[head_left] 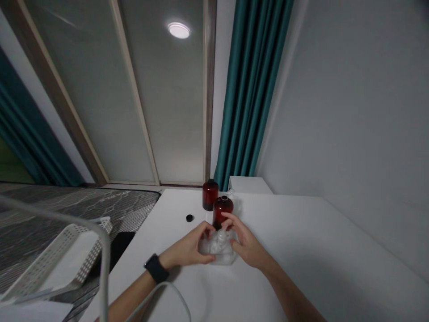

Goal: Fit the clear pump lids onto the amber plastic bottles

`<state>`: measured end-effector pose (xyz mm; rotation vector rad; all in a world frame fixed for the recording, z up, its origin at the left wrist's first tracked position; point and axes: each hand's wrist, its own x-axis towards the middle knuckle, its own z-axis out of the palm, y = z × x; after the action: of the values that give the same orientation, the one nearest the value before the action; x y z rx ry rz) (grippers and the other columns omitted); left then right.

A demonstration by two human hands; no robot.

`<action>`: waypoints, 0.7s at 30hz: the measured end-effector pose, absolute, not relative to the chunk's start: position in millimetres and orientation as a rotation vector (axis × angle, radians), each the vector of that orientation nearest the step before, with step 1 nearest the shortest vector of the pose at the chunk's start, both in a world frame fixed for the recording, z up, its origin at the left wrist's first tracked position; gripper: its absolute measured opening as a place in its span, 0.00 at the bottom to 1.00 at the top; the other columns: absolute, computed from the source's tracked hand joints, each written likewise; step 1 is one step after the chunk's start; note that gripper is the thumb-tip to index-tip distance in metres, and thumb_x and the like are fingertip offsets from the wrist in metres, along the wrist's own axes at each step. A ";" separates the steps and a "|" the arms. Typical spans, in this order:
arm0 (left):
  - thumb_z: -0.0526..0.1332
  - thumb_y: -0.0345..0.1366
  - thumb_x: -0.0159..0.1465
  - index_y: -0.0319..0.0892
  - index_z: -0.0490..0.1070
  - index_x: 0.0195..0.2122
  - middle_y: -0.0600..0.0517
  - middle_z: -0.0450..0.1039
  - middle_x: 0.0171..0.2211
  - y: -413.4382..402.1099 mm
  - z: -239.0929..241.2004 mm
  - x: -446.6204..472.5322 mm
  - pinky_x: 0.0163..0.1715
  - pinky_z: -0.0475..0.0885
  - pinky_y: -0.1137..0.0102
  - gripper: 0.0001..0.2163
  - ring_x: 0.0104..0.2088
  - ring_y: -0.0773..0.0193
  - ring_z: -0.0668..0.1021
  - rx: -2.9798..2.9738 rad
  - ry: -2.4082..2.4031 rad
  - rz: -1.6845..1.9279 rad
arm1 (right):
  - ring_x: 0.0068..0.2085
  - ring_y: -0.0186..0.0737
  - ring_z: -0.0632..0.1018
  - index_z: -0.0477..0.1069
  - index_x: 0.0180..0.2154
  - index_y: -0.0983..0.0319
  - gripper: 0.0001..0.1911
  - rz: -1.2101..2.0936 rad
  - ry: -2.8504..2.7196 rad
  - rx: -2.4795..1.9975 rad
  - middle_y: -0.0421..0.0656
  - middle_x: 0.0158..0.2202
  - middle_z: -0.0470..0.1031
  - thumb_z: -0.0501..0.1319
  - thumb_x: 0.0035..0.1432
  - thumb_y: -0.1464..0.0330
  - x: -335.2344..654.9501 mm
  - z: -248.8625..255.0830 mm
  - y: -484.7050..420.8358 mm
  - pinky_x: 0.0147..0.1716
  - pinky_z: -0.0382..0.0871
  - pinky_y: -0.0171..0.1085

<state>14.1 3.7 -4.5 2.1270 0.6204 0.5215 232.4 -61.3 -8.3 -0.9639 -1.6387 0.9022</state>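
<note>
My left hand (pixel 196 248), with a dark watch on its wrist, curls around the left side of a clear plastic container (pixel 223 259). Its thumb lies along the near edge and its fingers reach over the far side. Whitish, rounded lumps (pixel 219 241) show in the container, too blurred to name. From the right, my right hand (pixel 244 243) grips the container, thumb at the right side and bent fingers at the far edge. Just beyond stands a dark red bottle (pixel 223 206) with its neck uncapped, partly behind my right fingers. Another red bottle (pixel 210 195) with a black top stands farther back.
A black cap (pixel 189 218) lies on the white table (pixel 295 268), left of the bottles. Another clear object (pixel 236 201) is partly hidden behind the nearer bottle. At lower left are a white perforated basket (pixel 50 261) and a pale curved cable or tube (pixel 105 268).
</note>
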 end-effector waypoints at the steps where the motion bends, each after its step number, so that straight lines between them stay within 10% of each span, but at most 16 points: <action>1: 0.69 0.30 0.51 0.42 0.63 0.48 0.51 0.66 0.43 3.8 -3.8 13.8 0.47 0.67 0.64 0.24 0.43 0.58 0.70 2.125 0.624 0.519 | 0.50 0.43 0.72 0.56 0.62 0.55 0.36 0.932 -1.638 -0.935 0.43 0.46 0.71 0.56 0.52 0.78 232.3 -8.5 -61.0 0.57 0.61 0.47; 21: 0.70 0.33 0.53 0.42 0.64 0.48 0.50 0.66 0.45 9.1 -4.5 11.1 0.47 0.66 0.64 0.23 0.44 0.58 0.69 2.118 0.608 0.505 | 0.56 0.42 0.70 0.56 0.63 0.54 0.36 0.850 -1.744 -1.004 0.43 0.51 0.69 0.58 0.54 0.77 228.1 -10.9 -63.5 0.62 0.56 0.47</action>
<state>11.1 9.1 -4.5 2.1181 0.6081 0.5053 228.1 -63.5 -10.9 -1.0041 -1.7436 0.8495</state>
